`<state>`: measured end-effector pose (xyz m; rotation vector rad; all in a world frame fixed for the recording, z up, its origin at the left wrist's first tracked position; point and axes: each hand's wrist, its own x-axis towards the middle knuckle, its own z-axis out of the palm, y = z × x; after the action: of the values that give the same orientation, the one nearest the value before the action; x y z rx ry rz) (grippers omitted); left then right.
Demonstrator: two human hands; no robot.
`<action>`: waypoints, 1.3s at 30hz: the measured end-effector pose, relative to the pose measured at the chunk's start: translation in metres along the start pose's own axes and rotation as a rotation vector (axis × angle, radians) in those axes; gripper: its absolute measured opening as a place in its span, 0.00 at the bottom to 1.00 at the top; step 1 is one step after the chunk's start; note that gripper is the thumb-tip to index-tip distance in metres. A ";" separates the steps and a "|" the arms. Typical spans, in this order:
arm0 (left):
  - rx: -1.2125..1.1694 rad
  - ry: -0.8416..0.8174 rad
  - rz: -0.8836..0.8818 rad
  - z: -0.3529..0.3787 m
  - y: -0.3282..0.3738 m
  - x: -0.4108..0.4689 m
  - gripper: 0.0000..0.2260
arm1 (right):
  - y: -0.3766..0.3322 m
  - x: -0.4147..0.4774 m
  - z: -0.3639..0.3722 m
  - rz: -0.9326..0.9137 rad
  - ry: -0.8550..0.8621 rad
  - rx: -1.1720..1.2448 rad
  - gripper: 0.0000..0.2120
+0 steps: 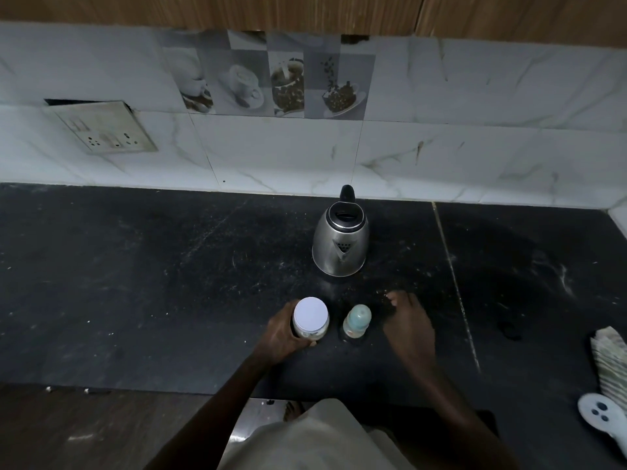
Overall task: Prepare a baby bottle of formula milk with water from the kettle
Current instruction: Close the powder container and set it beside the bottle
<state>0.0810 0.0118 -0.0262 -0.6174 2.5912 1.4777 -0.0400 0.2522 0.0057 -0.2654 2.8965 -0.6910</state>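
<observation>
A steel kettle (340, 244) with a black lid and handle stands on the dark counter (169, 283) near the tiled wall. In front of it a clear jar with a white lid (310, 315) stands upright, and my left hand (283, 334) grips its side. Just right of the jar stands a small baby bottle (356, 322) with a pale green cap. My right hand (407, 320) hovers to the right of the bottle, fingers loosely bent, holding nothing and not touching the bottle.
A folded cloth (610, 361) and a white plug (599, 415) lie at the counter's right edge. A wall socket plate (101, 128) sits on the tiles at the left. The counter's front edge runs just below my forearms.
</observation>
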 end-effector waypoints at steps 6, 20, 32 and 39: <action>0.024 0.005 0.007 0.001 0.003 0.002 0.41 | 0.021 -0.003 0.034 -0.052 -0.356 0.248 0.39; 0.044 0.019 0.009 0.004 0.005 0.004 0.41 | 0.010 -0.010 0.052 -0.081 -0.242 0.349 0.26; 0.018 0.052 0.007 0.006 0.010 0.009 0.41 | 0.008 -0.002 0.051 -0.084 -0.204 0.335 0.28; 0.016 0.059 0.011 0.003 0.025 0.031 0.40 | -0.005 0.023 0.049 -0.084 -0.141 0.351 0.29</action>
<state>0.0422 0.0163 -0.0160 -0.6562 2.6516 1.4627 -0.0527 0.2217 -0.0370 -0.3743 2.5846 -1.1262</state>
